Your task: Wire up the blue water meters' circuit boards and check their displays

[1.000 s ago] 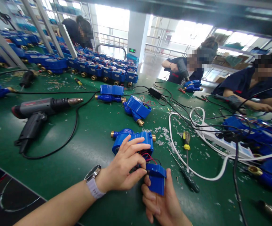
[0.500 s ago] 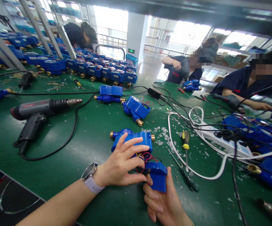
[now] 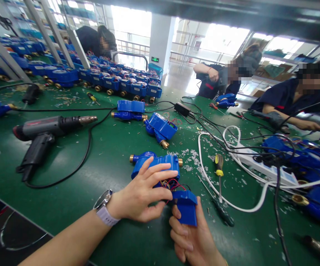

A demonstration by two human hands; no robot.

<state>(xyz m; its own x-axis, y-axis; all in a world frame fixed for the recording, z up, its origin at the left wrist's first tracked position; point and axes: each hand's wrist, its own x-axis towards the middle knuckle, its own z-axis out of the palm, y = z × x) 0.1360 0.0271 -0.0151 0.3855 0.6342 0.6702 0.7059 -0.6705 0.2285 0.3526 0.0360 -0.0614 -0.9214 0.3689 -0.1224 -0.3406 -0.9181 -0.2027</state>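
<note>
A blue water meter with brass threaded ends lies on the green table in front of me. My left hand reaches over its near side with fingers spread and no clear grip. The index fingertip is at the edge of a blue plastic cover, and the thumb is bent below it. My right hand pinches that cover between thumb and fingers and holds it just off the meter's near right corner. Red, yellow and black wires run between meter and cover; the left hand partly hides them.
A heat gun lies at left. Two more meters stand ahead. A yellow screwdriver, a dark-handled screwdriver, a white power strip and plastic scraps lie at right. Meter rows fill the back; several co-workers sit beyond.
My left thumb has drawn back from the cover toward the palm, and the left hand has shifted slightly. The right hand keeps its hold on the cover.
</note>
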